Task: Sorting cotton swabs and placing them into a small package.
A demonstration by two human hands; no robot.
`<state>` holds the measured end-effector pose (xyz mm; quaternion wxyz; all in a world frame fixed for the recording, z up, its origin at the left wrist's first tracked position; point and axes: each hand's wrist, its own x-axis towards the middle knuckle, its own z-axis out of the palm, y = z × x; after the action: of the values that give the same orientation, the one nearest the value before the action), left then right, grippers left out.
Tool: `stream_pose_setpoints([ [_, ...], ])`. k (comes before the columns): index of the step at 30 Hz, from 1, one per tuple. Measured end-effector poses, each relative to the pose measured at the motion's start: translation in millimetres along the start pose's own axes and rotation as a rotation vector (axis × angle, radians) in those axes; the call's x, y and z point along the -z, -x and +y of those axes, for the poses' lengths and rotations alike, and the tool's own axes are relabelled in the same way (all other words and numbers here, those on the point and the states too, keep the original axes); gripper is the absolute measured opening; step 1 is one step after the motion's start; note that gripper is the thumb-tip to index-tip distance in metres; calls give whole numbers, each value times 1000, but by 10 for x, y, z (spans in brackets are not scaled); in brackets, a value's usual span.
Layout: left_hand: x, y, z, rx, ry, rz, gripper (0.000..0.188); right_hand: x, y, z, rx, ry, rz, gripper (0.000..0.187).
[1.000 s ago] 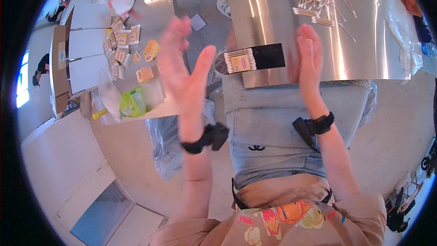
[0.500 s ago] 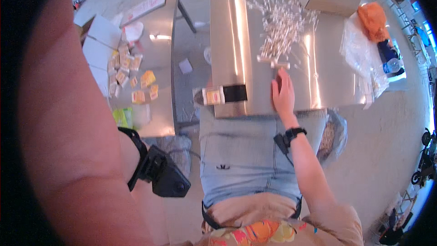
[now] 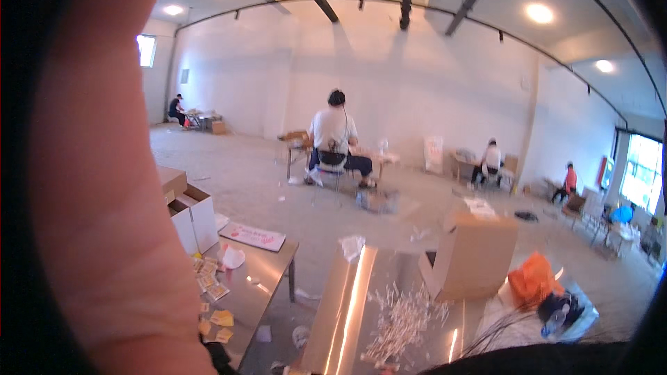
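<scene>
My raised left arm (image 3: 132, 201) fills the left side, very close and blurred. Its fingers lie beyond the picture, so what they touch is hidden. A black strap (image 3: 219, 359) shows beside it at the bottom. My right hand is out of view. A loose heap of white cotton swabs (image 3: 399, 323) lies on the shiny metal table (image 3: 381, 269) ahead. On a second metal table (image 3: 267, 276) to the left are several small packs (image 3: 210, 285) and yellow pieces (image 3: 222, 317).
An open cardboard box (image 3: 479, 253) stands behind the swabs. To its right are an orange bag (image 3: 533, 281) and a clear bottle (image 3: 558, 321). White boxes (image 3: 194, 219) sit left. Farther off, a person (image 3: 333, 128) sits at a table; several others work around the room.
The view has tilted up from the tables to the room. My right hand, earlier beside the swabs, has left the picture. My left arm still looms at the left.
</scene>
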<state>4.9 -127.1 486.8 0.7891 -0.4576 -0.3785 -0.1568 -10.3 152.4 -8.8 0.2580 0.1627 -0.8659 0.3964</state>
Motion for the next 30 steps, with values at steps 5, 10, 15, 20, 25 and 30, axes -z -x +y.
stream_pose_setpoints([
  [5, 5, 147, 101, 163, 6, -81, 70, 34, -63, 5, -164, 74, -149, 38],
  [10, 41, 594, 229, 431, 11, -148, 69, -209, -159, 278, -97, 159, -97, 42],
  [15, -48, 898, 616, 693, 60, -169, 68, -121, -246, 131, -173, 108, -114, 39],
  [20, 99, 1019, 918, 905, 117, -251, 67, -132, -200, 96, -175, 113, -99, 32],
  [25, 133, 1047, 1234, 1089, 113, -325, 66, -79, -147, 117, -175, 96, -103, 31],
  [30, 254, 1168, 1312, 1236, 145, -453, 65, -77, -207, 26, -306, -30, -140, 33],
])
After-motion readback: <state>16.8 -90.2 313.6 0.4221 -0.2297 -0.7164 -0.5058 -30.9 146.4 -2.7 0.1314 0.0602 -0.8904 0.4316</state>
